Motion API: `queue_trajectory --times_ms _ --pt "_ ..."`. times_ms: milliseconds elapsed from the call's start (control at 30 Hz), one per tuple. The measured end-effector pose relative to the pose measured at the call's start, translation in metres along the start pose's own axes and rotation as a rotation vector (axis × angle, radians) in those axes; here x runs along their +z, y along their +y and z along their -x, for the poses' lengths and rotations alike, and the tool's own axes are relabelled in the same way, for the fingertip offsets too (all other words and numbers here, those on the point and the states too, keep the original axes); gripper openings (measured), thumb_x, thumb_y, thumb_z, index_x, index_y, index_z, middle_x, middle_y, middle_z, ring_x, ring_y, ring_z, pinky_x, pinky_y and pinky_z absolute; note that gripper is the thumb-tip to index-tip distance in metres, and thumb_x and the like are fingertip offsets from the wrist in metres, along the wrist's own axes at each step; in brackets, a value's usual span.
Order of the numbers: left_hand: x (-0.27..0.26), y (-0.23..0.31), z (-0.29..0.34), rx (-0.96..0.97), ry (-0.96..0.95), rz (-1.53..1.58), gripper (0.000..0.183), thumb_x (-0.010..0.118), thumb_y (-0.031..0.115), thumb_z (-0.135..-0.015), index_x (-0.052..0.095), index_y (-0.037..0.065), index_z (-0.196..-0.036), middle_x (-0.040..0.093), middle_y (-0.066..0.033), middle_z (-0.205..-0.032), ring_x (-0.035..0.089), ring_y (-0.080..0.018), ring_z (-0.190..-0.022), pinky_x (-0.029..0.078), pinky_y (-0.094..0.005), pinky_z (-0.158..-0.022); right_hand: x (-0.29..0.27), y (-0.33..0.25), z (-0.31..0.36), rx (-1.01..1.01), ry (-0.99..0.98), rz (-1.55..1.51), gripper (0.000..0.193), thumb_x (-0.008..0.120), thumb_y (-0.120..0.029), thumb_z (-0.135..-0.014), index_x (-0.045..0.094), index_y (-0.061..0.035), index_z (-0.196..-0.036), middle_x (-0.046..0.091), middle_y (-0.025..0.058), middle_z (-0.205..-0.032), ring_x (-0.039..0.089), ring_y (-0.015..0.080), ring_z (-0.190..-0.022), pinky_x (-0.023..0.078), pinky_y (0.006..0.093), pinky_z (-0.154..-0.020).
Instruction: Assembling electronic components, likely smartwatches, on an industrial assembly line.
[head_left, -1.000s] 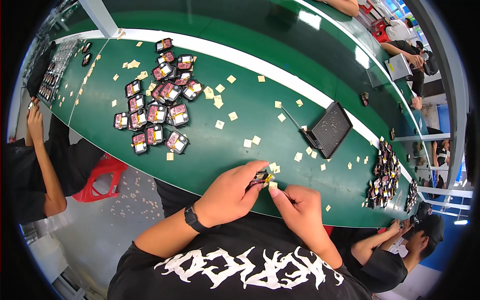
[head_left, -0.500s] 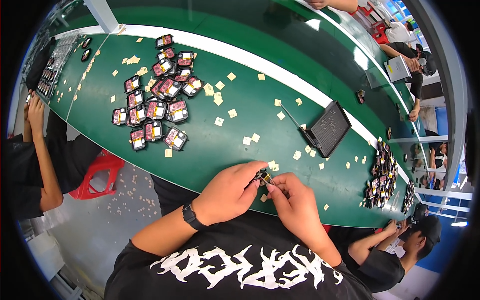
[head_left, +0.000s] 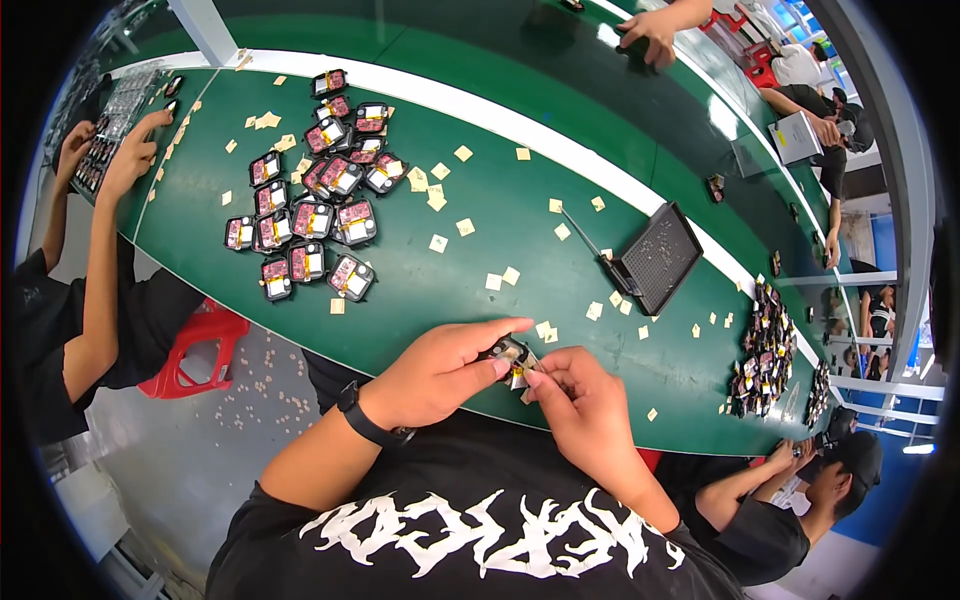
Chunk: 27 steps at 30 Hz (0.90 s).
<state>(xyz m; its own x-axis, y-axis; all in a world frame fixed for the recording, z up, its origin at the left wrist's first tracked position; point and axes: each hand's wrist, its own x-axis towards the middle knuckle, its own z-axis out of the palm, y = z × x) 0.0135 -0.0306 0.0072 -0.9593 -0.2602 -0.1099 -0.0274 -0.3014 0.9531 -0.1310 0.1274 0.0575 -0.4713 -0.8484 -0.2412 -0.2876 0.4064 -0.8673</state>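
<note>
My left hand (head_left: 430, 375) grips a small black device (head_left: 506, 349) with its open inner side showing, just above the near part of the green table (head_left: 420, 300). Close against it, the thumb and fingers of my right hand (head_left: 585, 400) are pinched together at the device's right edge. Something thin shows at those fingertips, too small to make out. My fingers hide part of the device. Beyond my left hand lies a loose group of similar black devices (head_left: 312, 218) with pink boards, white blocks and yellow strips.
Pale square pieces (head_left: 494, 282) are scattered over the table. A black tray (head_left: 680, 240) holds tiny parts, with a thin rod (head_left: 582, 232) leaning on its edge. More devices are heaped (head_left: 765, 350) at far right. Co-workers' hands (head_left: 130, 165) work at the left. A red stool (head_left: 205, 350) stands below.
The device has turned in my left hand, showing more of its black casing, and my left wrist has shifted left. The left co-worker's hands have reached forward; another person's hand has come in at the top.
</note>
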Motion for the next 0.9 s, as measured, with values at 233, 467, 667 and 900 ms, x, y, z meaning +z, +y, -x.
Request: queue_trajectory --times_ms 233,467,667,900 --pt "-0.006 0.007 0.002 -0.099 -0.095 0.203 0.045 0.052 0.007 -0.106 0.048 0.001 -0.150 0.064 -0.0034 -0.105 0.055 -0.0060 -0.087 0.048 -0.0235 -0.077 -0.009 0.007 0.002 0.029 -0.064 -0.265 0.029 0.080 -0.004 -0.089 0.060 -0.0001 -0.110 0.069 0.0028 -0.079 0.055 0.0047 -0.063 0.045 0.0222 -0.055" --pt "0.002 0.007 0.001 0.095 -0.023 -0.190 0.047 0.050 0.002 -0.103 0.048 0.003 -0.151 0.063 -0.0054 -0.103 0.058 -0.0103 -0.085 0.052 -0.0259 -0.076 -0.004 0.004 -0.001 -0.182 0.000 0.076 0.036 0.088 -0.006 -0.080 0.067 -0.0011 -0.109 0.070 0.0060 -0.088 0.057 0.0073 -0.063 0.046 0.0228 -0.054" --pt "0.006 -0.001 0.001 0.227 -0.050 -0.360 0.052 0.047 -0.002 -0.101 0.045 0.003 -0.153 0.067 -0.0105 -0.114 0.064 -0.0154 -0.088 0.054 -0.0291 -0.079 -0.008 0.005 -0.007 -0.382 0.033 0.174 0.027 0.086 -0.007 -0.082 0.069 0.0002 -0.101 0.073 0.0084 -0.090 0.071 0.0151 -0.072 0.056 0.0259 -0.062" --pt "0.006 0.003 0.002 0.108 -0.030 -0.227 0.056 0.045 -0.004 -0.099 0.042 0.003 -0.154 0.066 -0.0111 -0.113 0.063 -0.0169 -0.085 0.053 -0.0308 -0.079 -0.003 0.002 -0.004 -0.060 0.049 -0.065 0.013 0.077 -0.005 -0.091 0.070 0.0008 -0.101 0.071 0.0038 -0.081 0.061 0.0048 -0.065 0.049 0.0211 -0.059"
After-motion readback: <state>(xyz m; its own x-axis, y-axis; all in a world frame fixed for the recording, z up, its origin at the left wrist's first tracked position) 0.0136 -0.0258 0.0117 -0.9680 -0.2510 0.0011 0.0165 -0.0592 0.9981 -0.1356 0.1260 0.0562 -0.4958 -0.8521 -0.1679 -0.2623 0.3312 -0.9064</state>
